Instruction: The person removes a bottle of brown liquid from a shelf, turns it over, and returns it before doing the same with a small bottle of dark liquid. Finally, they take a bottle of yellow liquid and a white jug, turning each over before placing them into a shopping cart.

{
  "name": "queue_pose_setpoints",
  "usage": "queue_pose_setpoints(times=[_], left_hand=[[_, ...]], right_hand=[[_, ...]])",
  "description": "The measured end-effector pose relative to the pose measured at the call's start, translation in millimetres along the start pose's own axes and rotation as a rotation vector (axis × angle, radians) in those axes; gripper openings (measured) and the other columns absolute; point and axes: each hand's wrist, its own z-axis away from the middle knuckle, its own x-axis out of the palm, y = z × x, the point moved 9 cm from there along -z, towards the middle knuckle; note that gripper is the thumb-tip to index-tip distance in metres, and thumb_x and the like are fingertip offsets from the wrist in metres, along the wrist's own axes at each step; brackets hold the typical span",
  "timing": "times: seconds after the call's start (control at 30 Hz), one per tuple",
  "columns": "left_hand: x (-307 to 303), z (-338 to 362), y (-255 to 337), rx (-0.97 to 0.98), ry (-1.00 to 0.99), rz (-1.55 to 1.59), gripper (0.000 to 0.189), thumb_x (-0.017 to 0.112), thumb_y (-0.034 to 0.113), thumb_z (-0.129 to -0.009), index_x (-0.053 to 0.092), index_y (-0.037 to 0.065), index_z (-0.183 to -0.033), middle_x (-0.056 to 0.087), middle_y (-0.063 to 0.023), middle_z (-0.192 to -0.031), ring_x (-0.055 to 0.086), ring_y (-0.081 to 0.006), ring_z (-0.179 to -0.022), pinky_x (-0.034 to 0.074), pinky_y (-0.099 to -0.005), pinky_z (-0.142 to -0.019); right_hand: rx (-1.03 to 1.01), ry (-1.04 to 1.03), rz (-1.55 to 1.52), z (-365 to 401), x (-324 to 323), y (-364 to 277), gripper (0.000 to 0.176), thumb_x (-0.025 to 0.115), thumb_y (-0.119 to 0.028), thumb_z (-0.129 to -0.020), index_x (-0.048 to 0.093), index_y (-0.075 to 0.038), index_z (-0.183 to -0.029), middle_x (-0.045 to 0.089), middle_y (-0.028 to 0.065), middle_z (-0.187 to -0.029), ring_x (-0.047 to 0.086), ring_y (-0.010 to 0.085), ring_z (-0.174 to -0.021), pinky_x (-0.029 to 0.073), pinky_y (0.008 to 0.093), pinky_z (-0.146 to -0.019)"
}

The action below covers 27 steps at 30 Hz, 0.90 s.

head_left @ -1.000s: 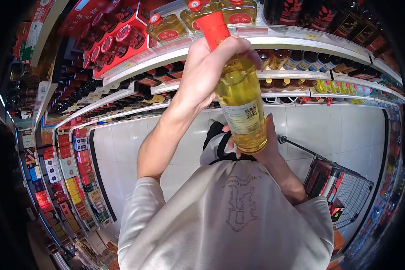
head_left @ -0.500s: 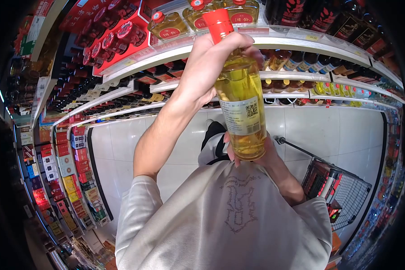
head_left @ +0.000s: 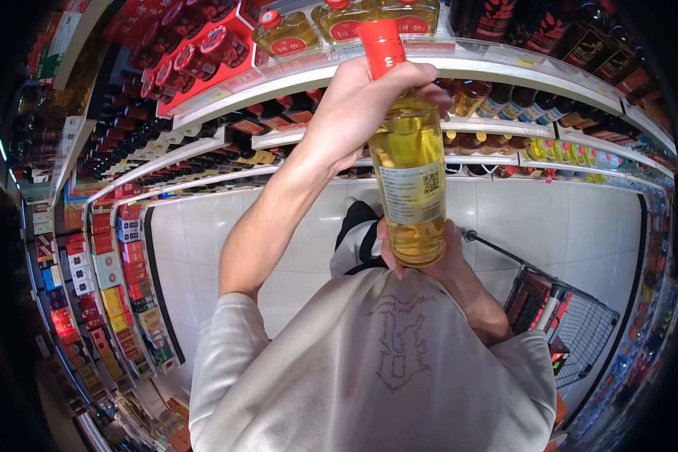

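Observation:
A glass bottle (head_left: 410, 143) of yellow liquor with a red cap (head_left: 383, 44) is held up in front of my chest. My left hand (head_left: 369, 94) is wrapped round its neck, just below the cap. At the bottle's lower end, my right hand (head_left: 448, 256) is partly hidden behind the glass, with fingertips showing on both sides of the base. The white back label (head_left: 413, 192), printed with small text and a QR code, faces me. Beyond the cap stand several flat bottles (head_left: 285, 34) of similar yellow liquor with red round labels on the shelf.
Shelves of bottles curve across the front, with dark bottles (head_left: 554, 34) at the upper right and red-capped jars (head_left: 224, 47) at the upper left. A shopping cart (head_left: 572, 328) stands on the pale tiled floor to my right. Boxed goods (head_left: 117, 301) line the left shelves.
The bottle and my left hand have shifted slightly to the right in view, and the label has turned a little. Both hands keep their hold.

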Motion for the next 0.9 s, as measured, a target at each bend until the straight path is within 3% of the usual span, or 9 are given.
queue_pose_setpoints(times=[0.07,0.13,0.37,0.57,0.63,0.9], left_hand=[[3,0,3,0.026,-0.017,-0.119,0.027,0.067,0.021,-0.095,0.064,-0.005,-0.104,0.072,-0.0144,-0.099,0.072,-0.0199,-0.091,0.059,-0.0329,-0.084],[4,-1,5,0.033,-0.031,-0.148,0.029,0.067,0.022,-0.095,0.065,-0.005,-0.105,0.072,-0.0148,-0.100,0.073,-0.0200,-0.091,0.059,-0.0328,-0.084],[8,-3,3,0.070,-0.050,-0.225,0.030,0.067,0.023,-0.095,0.068,-0.006,-0.104,0.074,-0.0150,-0.097,0.073,-0.0202,-0.091,0.058,-0.0324,-0.085],[12,-6,0,0.065,-0.075,-0.210,0.029,0.066,0.023,-0.096,0.068,-0.005,-0.102,0.074,-0.0145,-0.095,0.073,-0.0204,-0.091,0.057,-0.0324,-0.086],[13,-6,0,0.072,-0.080,-0.216,0.029,0.066,0.023,-0.096,0.068,-0.005,-0.101,0.074,-0.0144,-0.095,0.072,-0.0200,-0.091,0.057,-0.0322,-0.086],[16,-9,-5,0.080,-0.085,-0.233,0.029,0.065,0.024,-0.097,0.069,-0.005,-0.102,0.074,-0.0137,-0.095,0.072,-0.0182,-0.091,0.056,-0.0309,-0.087]], right_hand=[[-0.020,-0.031,-0.037,0,1,-1,0.106,0.047,-0.083,-0.081,0.040,0.003,-0.143,0.061,0.0215,-0.110,0.063,0.0277,-0.061,0.048,0.0341,-0.046],[0.025,-0.101,-0.207,2,1,2,0.102,0.062,-0.079,-0.078,0.046,0.005,-0.136,0.059,0.0207,-0.118,0.068,0.0296,-0.085,0.059,0.0348,-0.055],[-0.043,-0.155,-0.261,4,2,1,0.099,0.059,-0.077,-0.082,0.046,0.005,-0.135,0.059,0.0202,-0.117,0.068,0.0291,-0.083,0.058,0.0342,-0.056],[-0.120,-0.126,-0.215,3,0,-5,0.103,0.047,-0.084,-0.083,0.046,0.005,-0.135,0.059,0.0197,-0.115,0.066,0.0259,-0.076,0.053,0.0338,-0.052],[-0.089,-0.003,-0.175,2,-7,-2,0.111,0.041,-0.088,-0.082,0.034,0.001,-0.148,0.060,0.0179,-0.107,0.062,0.0256,-0.064,0.049,0.0328,-0.042],[-0.078,0.062,-0.208,6,-15,-3,0.110,0.036,-0.090,-0.082,0.039,0.002,-0.144,0.062,0.0179,-0.106,0.062,0.0254,-0.063,0.047,0.0336,-0.042]])
